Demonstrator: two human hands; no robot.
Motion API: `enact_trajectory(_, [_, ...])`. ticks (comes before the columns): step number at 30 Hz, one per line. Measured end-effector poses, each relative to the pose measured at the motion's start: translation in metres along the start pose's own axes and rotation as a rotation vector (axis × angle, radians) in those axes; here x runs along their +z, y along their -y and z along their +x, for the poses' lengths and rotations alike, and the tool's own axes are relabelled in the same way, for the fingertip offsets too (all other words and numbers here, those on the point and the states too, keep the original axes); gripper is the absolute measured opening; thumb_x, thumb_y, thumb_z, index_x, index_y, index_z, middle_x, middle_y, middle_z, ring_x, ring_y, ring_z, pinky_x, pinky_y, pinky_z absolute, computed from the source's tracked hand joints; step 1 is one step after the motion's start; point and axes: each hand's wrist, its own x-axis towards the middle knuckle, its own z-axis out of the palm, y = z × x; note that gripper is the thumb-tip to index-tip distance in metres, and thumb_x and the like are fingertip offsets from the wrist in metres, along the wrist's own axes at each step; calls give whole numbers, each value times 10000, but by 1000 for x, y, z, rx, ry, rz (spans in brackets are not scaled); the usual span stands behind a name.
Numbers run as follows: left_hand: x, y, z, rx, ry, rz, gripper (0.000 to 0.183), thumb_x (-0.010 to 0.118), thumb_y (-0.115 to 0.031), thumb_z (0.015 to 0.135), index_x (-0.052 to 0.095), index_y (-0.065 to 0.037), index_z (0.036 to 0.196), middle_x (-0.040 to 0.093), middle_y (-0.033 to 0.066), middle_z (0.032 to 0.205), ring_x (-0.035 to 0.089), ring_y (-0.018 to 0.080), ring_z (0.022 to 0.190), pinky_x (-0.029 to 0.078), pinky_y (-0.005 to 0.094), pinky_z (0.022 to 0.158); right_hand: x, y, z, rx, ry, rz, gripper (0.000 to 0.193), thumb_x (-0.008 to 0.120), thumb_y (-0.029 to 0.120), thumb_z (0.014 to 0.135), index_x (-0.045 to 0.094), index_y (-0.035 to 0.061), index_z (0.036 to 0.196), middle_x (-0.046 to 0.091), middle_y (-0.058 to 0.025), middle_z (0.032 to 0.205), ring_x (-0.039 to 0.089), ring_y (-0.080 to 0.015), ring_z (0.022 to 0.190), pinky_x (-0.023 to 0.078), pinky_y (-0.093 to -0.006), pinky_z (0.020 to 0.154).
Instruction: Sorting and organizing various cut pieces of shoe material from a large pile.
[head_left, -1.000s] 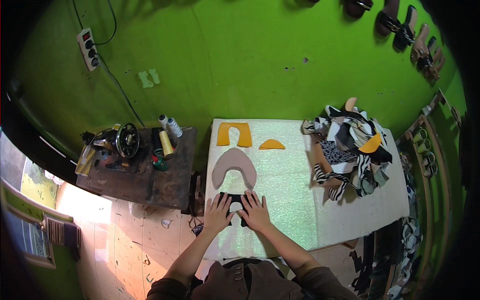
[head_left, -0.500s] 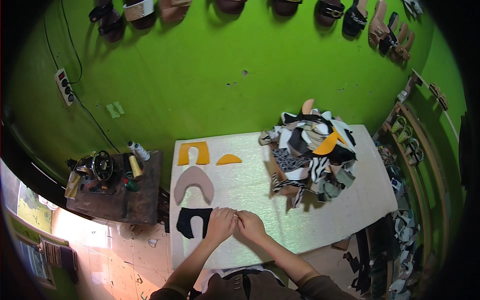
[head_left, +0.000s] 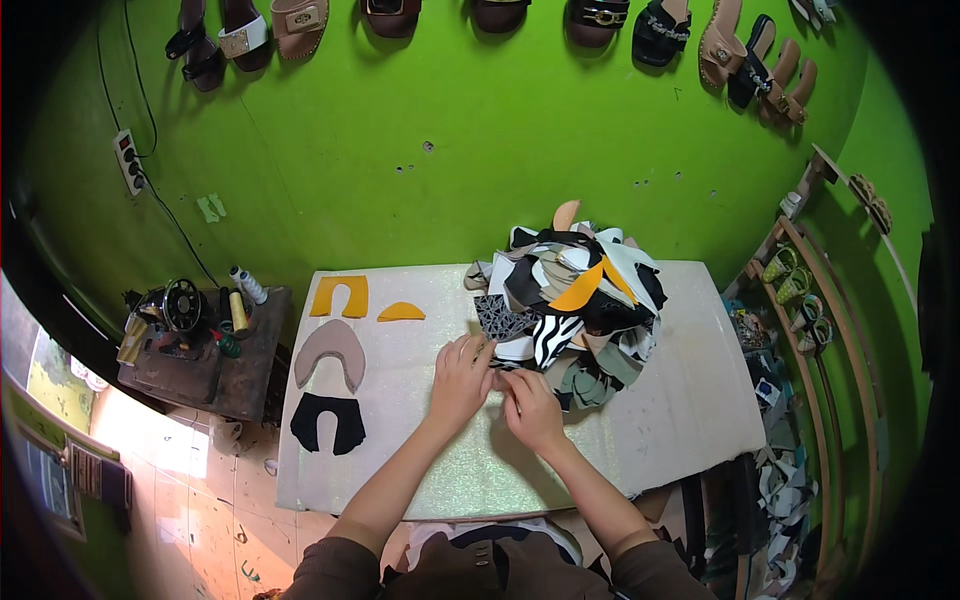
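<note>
My left hand [head_left: 462,385] reaches the near left edge of a heap of fabric scraps [head_left: 555,335], its fingers stretched forward and slightly apart. Right beside it, my right hand [head_left: 533,408] has its fingers curled together at the same edge; what they hold, if anything, is hidden. Zebra-striped scraps [head_left: 555,338] lie just beyond the fingertips. At the table's left are laid a yellow arch-shaped piece [head_left: 323,297], a small yellow half-moon piece [head_left: 402,312], a taupe arched piece [head_left: 331,350] and a black arch-shaped piece [head_left: 304,425], all apart from my hands.
The pale-covered table [head_left: 420,480] stands against a green wall. A sewing machine [head_left: 165,310] with thread cones [head_left: 248,285] sits on a dark stand at left. Sandals [head_left: 660,35] line the wall above. At right are a wooden rack [head_left: 815,400] and scraps [head_left: 785,480] below it.
Both hands have left the black piece and moved right and farther away, to the heap's near edge. The black piece now shows whole. The whole view has shifted somewhat.
</note>
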Motion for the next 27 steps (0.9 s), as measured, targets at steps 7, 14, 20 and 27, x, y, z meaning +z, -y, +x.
enact_trajectory(7, [10,-11,6,-35,50,-18,314,617,-151,753,583,-79,1056,543,82,1093,472,249,1104,291,473,985,-25,-18,-4,-78,21,-4,317,573,62,743,583,48,1060,560,-106,1015,546,-272,958,449,-385,817])
enact_trajectory(14, [12,-25,21,-17,49,-76,280,614,-151,756,597,-84,1027,556,71,1047,498,249,1043,318,440,962,-33,-55,23,-156,7,-467,419,589,107,719,560,84,1136,534,-105,1149,496,-261,1092,347,-474,957])
enact_trajectory(20, [-3,-35,16,-190,202,-266,216,553,-191,850,595,-52,1009,585,101,984,549,293,945,399,380,890,-50,-41,35,-212,-170,-263,375,580,18,682,585,27,1056,605,-105,1009,571,-262,971,422,-418,891])
enact_trajectory(27, [1,-46,7,-496,240,-1035,327,487,-303,941,545,-15,1085,561,22,771,474,56,654,425,225,579,-28,-17,22,-268,-182,-131,359,577,30,714,581,-8,1071,588,-132,1059,570,-304,955,432,-415,855])
